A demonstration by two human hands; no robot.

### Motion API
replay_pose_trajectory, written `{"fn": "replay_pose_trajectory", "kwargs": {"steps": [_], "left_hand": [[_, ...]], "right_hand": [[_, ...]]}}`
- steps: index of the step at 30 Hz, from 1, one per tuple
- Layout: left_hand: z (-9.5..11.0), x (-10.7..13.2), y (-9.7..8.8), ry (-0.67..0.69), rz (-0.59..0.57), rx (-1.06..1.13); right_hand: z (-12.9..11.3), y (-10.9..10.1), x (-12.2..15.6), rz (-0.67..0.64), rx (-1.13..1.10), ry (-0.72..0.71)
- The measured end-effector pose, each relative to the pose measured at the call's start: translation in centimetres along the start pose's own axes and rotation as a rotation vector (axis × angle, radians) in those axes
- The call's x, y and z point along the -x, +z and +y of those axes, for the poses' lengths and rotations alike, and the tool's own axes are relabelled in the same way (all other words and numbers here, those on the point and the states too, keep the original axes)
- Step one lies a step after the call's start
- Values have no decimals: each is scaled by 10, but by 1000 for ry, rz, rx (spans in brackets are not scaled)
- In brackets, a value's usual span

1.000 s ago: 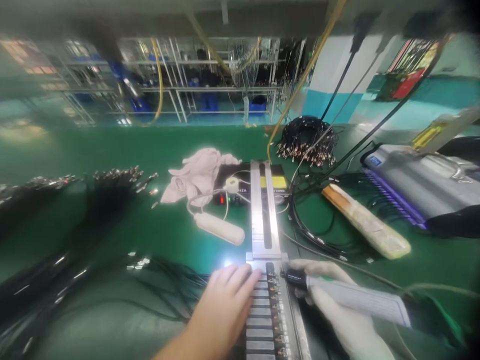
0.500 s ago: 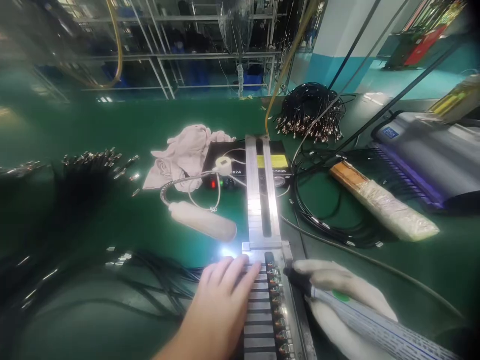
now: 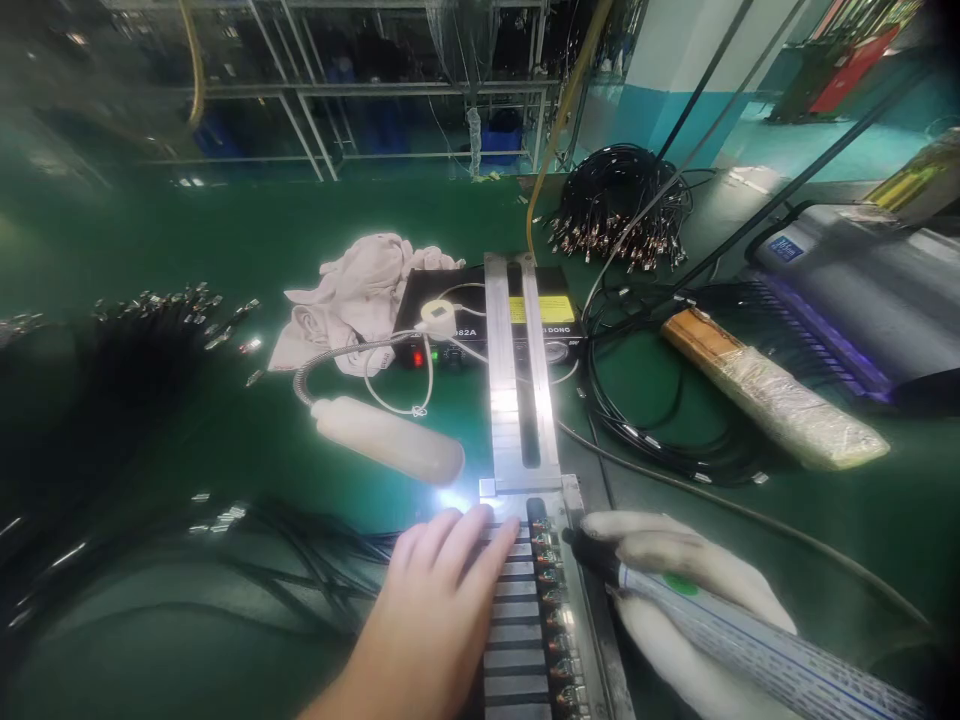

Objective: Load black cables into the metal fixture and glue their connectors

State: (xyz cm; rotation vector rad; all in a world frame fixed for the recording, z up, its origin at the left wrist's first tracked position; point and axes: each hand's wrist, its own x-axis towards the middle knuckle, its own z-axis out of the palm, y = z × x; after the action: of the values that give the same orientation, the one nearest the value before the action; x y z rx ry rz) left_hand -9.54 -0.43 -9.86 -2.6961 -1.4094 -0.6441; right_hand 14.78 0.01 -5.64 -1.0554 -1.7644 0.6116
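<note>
My bare left hand lies on a slotted metal fixture, fingers stretched out over its far end. Black cables run in from the left beneath that hand. Along the fixture's right side sits a row of small metal connectors. In a white glove, my right hand is closed around a thick, white printed cylindrical tool with a black tip. That tip points left, close to the fixture's right rail near the far connectors; whether it touches I cannot tell.
A lamp shines beside the fixture. Behind it are a black control box under a metal bracket and a white cloth. Cable bundles lie around. Rightwards are a wrapped block and a grey machine.
The view has shifted slightly, so the background sits a little higher and the lamp farther left. Both hands keep nearly the same place on and beside the fixture.
</note>
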Motion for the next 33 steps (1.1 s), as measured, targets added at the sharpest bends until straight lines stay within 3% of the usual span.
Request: {"fn": "replay_pose_trajectory", "kwargs": {"steps": [19,33], "left_hand": [[0,-2,-5,16,-34,3],[-2,0,-4,16,-26,5]], "right_hand": [[4,2,3,15,-105,31],[0,0,-1,57,-65,10]]}}
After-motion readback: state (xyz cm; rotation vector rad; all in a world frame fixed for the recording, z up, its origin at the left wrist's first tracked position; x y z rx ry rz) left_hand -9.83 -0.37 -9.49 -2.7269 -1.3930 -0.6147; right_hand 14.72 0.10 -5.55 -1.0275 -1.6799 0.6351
